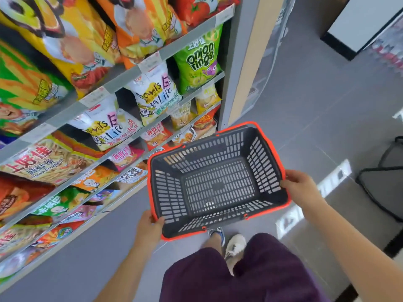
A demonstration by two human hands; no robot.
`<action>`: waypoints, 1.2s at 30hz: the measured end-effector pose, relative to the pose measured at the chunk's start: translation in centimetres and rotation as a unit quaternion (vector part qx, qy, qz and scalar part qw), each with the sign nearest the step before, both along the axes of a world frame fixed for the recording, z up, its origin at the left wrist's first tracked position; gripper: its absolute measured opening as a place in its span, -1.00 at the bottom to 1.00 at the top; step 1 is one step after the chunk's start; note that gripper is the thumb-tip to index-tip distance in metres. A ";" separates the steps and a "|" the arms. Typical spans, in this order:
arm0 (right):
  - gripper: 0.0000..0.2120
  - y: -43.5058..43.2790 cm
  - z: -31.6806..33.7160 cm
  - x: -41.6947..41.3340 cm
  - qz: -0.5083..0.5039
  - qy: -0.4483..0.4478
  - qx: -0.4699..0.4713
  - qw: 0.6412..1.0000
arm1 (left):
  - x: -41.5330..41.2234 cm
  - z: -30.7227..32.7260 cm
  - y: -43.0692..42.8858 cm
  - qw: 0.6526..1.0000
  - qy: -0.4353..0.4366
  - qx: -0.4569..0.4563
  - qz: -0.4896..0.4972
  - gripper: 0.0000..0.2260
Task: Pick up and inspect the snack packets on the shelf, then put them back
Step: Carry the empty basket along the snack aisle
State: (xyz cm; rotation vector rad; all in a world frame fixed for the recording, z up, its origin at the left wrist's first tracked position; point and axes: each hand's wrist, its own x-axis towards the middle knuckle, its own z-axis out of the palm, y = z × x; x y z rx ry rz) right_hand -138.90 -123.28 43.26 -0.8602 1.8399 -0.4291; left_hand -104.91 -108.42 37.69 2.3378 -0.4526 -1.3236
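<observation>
Left hand (150, 228) and right hand (300, 186) are gripping the shopping basket (170, 192) by its rim, fingers (289, 182) curled. Snack packets (197, 59) are crowding the shelf (128, 73) left of it.

Can't read the price tags (150, 62), too smeary. The packets (9, 81) at the left edge are cut off, the red-and-white shape (390, 51) upper right is pure blur, and fingers of the left hand (148, 229) and right hand (302, 188) are hidden under the basket (218, 147) rim.

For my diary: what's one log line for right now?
left hand: grips basket rim | right hand: grips basket rim | basket: empty | snack packets: on shelf
</observation>
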 end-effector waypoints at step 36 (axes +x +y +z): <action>-0.28 -19.7 -47.4 3.1 0.288 0.008 0.161 0.944 | -5.0 -44.7 -9.4 0.974 -0.070 0.061 0.204 -0.54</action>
